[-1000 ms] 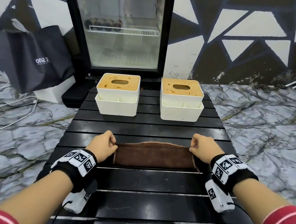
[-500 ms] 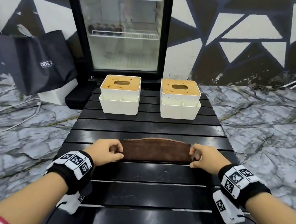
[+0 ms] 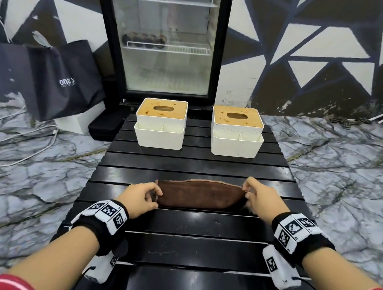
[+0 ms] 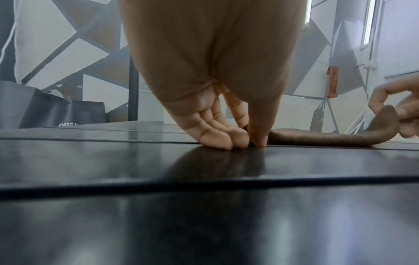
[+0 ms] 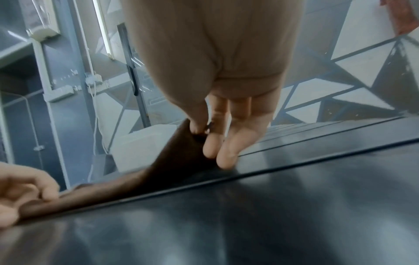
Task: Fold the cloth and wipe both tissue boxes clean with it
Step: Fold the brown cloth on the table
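Cloth (image 3: 201,193) is pinched at both short ends: the left hand (image 3: 141,197) nips its near-left corner between thumb and fingertips, pressed low against the surface (image 3: 191,229), while the right hand (image 3: 259,198) grips the opposite end and lifts it a little, so that end curls up off the slats, as the right wrist view shows. Both hands are thus closed on the fabric, neither one flat or idle. The step in hand looks like the folding: the piece already lies as a long, narrow band, apparently doubled once, with a straight near edge and a bowed far edge. The next move probably calls for carrying the raised right end across to meet the left end, halving the band into a compact pad, keeping the edges matched so it does not bunch. It is dark brown, plush and limp, with a paler rim showing along the far edge. Beyond the cloth, well apart from it at the far end of the surface, stand the left tissue box (image 3: 160,123) and the right tissue box (image 3: 236,130), both cream with tan lids that carry brownish smears and specks; neither seems wiped yet. Past them stands a glass-door fridge (image 3: 165,37).
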The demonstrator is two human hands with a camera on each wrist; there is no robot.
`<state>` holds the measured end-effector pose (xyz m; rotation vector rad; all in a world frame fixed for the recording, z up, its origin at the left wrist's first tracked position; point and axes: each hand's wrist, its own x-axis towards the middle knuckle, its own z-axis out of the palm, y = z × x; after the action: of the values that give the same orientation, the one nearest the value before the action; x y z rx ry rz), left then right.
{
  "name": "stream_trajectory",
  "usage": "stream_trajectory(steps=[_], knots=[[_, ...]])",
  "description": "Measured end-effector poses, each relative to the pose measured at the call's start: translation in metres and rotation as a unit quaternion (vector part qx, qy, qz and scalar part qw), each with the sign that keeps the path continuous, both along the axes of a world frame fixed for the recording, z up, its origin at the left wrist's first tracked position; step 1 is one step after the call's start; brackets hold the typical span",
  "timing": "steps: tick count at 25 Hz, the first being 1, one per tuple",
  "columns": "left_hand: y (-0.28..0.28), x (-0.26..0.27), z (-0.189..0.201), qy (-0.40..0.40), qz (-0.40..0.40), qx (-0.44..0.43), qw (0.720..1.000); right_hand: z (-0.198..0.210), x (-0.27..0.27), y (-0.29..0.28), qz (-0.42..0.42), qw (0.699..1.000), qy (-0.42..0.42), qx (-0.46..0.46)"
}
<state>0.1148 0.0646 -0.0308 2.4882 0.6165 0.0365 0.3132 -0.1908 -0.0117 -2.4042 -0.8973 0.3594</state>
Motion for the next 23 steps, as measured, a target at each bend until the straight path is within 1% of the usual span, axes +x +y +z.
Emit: stream_trajectory(steps=[2,4,6,8,10,11,16,19,21,23], knots=[[0.002,0.000,-0.002,0.000,0.008,-0.009,1.000,0.006,-0.010,0.016,0.003,0.998,-0.007,0.058],[0.002,0.000,-0.003,0.002,0.012,-0.012,1.000,0.012,-0.025,0.034,0.046,0.995,-0.011,0.084],[0.002,0.001,-0.004,0.003,0.014,-0.012,1.000,0.012,-0.039,0.053,0.093,0.993,-0.007,0.066],[0.001,0.001,-0.004,0.004,0.019,-0.016,1.000,0.007,-0.047,0.069,0.125,0.992,-0.013,0.009],[0.000,0.001,-0.006,0.007,0.022,-0.023,0.999,0.003,-0.052,0.083,0.132,0.990,-0.028,-0.044],[0.000,0.001,-0.007,0.008,0.023,-0.023,0.999,0.003,-0.054,0.088,0.131,0.989,-0.033,-0.052],[0.001,0.002,-0.007,0.016,0.027,-0.024,0.999,0.002,-0.067,0.103,0.150,0.986,-0.056,-0.045],[0.000,0.002,-0.006,0.015,0.029,-0.028,0.999,0.000,-0.067,0.102,0.122,0.992,-0.039,-0.022],[-0.001,0.001,-0.005,0.015,0.031,-0.028,0.999,-0.001,-0.065,0.102,0.121,0.991,-0.041,-0.034],[-0.001,0.001,-0.005,0.016,0.033,-0.029,0.999,-0.002,-0.064,0.102,0.148,0.985,-0.060,-0.061]])
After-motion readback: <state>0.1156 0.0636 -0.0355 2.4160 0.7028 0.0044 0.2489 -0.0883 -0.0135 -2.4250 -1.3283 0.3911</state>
